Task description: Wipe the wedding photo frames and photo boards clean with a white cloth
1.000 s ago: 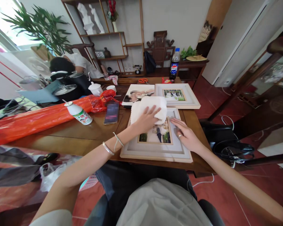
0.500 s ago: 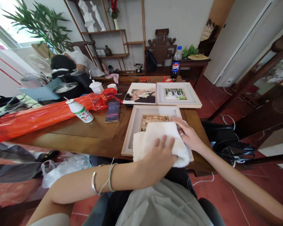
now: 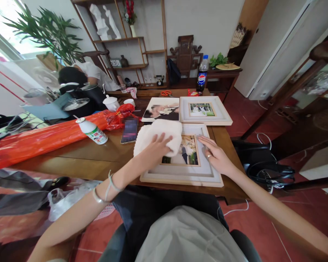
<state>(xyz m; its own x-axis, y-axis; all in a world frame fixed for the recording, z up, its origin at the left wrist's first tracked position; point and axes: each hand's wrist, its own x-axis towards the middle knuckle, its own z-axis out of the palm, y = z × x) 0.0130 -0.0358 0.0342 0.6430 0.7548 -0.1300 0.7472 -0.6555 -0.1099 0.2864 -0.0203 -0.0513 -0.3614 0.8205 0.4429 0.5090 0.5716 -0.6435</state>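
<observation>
A white cloth (image 3: pixel 164 128) lies bunched over the upper left part of a pale wooden picture frame (image 3: pixel 180 180). My left hand (image 3: pixel 156 150) presses on the cloth with its fingers spread and holds it against the frame. On the frame's right side rests my right hand (image 3: pixel 219 158), its fingers stretched out and nothing in them. Inside the frame, a small photo (image 3: pixel 193 150) of a couple is partly covered by the cloth and my left hand. Behind stand a second pale frame (image 3: pixel 226 117) with a small photo and a larger photo panel (image 3: pixel 164 109).
On the wooden table (image 3: pixel 109 160) are a phone (image 3: pixel 129 130), a tilted white bottle (image 3: pixel 92 131), red plastic wrapping (image 3: pixel 51 136), a lidded white cup (image 3: pixel 111 103), orange scissors (image 3: pixel 166 93) and a cola bottle (image 3: pixel 202 74). Another person (image 3: pixel 89 71) bends at the far left. A black bag (image 3: pixel 262 160) sits right.
My left hand and the cloth have moved left and away from me across the frame, uncovering the lower part and the photo. My right hand stays at the right side.
</observation>
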